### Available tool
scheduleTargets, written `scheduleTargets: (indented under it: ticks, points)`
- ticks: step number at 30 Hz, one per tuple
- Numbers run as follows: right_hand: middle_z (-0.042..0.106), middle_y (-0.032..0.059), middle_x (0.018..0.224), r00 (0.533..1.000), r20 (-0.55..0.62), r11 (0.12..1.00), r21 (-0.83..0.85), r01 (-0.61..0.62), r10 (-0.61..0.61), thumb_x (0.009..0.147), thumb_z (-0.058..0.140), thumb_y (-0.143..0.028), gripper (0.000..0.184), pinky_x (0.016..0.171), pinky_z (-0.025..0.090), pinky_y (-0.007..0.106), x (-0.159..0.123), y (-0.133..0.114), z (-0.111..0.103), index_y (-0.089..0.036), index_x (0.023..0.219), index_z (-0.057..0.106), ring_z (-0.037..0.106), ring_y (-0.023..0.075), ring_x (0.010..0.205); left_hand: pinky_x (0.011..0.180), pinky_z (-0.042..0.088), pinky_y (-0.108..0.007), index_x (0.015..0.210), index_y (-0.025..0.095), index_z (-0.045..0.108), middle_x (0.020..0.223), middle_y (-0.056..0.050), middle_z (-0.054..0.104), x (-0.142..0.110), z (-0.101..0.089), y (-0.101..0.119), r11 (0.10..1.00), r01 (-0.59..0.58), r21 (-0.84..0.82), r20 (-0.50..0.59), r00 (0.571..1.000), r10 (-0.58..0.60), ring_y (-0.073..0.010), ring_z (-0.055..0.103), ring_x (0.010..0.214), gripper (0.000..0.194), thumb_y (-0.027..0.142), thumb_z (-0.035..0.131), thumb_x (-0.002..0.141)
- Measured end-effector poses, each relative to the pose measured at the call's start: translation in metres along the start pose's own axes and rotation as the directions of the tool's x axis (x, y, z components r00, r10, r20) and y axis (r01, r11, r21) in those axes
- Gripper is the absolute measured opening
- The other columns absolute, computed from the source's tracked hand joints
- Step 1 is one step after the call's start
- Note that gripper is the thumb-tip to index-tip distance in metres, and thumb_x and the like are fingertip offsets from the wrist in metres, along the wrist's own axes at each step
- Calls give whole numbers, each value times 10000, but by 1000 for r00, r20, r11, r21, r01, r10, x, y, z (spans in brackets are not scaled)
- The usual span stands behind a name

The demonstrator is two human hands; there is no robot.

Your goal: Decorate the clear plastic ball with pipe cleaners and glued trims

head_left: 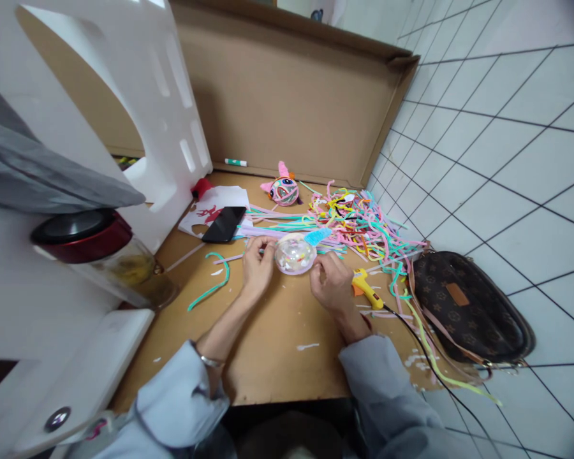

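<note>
A clear plastic ball with small colourful bits showing in it is held just above the table between my two hands. A pale lilac pipe cleaner runs along its lower edge, and a blue fuzzy fin-like piece sticks out at its upper right. My left hand pinches the ball's left edge with thumb and fingers. On the opposite side, my right hand is closed with its fingertips at the ball's lower right edge. Exactly what lies between the right fingertips is hidden.
Right of my hand lies a yellow glue gun with a black cord. Behind are a pile of pipe cleaners, a pink decorated ball and a phone. A glass bottle stands left, a brown bag right.
</note>
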State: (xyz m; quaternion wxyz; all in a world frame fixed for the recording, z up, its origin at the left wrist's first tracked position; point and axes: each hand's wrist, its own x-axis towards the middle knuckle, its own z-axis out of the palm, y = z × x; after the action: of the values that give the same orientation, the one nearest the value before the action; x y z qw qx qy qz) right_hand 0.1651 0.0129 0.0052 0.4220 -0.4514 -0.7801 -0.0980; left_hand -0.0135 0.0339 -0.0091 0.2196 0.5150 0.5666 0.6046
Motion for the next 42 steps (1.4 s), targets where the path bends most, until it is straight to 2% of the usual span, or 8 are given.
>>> scheduleTargets:
  ticks: [7,18,22,25,28,31,36,42]
  points:
    - [614,44,714,998,-28,998,22,57,-57,810,457,-93,152,623,387,295,-8,-4,4,-206,792,558,563,183,687,802,469,-323,838,195,634,862,-34,623,2,1,-3,1000,18,-15,-26,1000,-18,-192,582,827,197,352,516,823]
    - [573,20,662,965,-43,961,91,263,-260,775,456,-72,151,555,357,296,-22,-27,9,-203,793,530,513,171,608,790,459,-307,836,180,648,857,-36,652,6,4,-11,997,41,-59,-59,997,-45,-185,591,819,215,358,531,808]
    - [593,22,683,961,-35,955,106,276,-274,767,457,-61,165,557,368,292,-23,-27,10,-197,812,539,530,167,617,777,474,-293,862,170,661,854,-40,687,26,3,-7,1000,24,-17,-50,998,-25,-180,605,799,234,353,523,815]
    - [600,24,697,961,-23,954,124,275,-274,768,460,-62,172,565,384,291,-24,-25,11,-194,836,547,544,169,632,791,480,-288,883,161,700,872,-44,730,57,5,3,986,-78,148,89,994,65,-183,625,806,252,323,515,829]
    - [610,27,713,962,-11,950,150,273,-274,776,466,-60,175,569,399,289,-24,-26,11,-191,857,550,552,169,644,766,475,-284,968,163,738,883,-57,757,93,13,8,886,-155,437,258,965,42,-209,658,827,307,340,507,867]
    - [619,29,721,960,-16,947,159,279,-280,787,469,-63,168,570,407,289,-24,-27,10,-195,860,544,559,171,654,787,480,-285,1069,222,741,967,-63,771,119,25,2,671,-204,713,391,910,-139,-240,681,956,346,364,468,911]
    - [619,32,729,955,18,942,169,289,-296,791,477,-73,156,595,422,294,-26,-28,12,-193,867,541,568,172,675,879,488,-351,1066,208,761,1092,-130,754,135,46,-15,582,-228,781,428,874,-232,-301,677,1058,328,299,502,888]
    - [590,32,741,940,160,948,151,280,-303,800,490,-88,132,619,415,292,-30,-28,14,-202,845,542,559,170,685,898,506,-367,1077,187,767,1118,-166,745,141,58,-20,543,-270,795,483,824,-297,-319,676,1078,326,234,565,826]
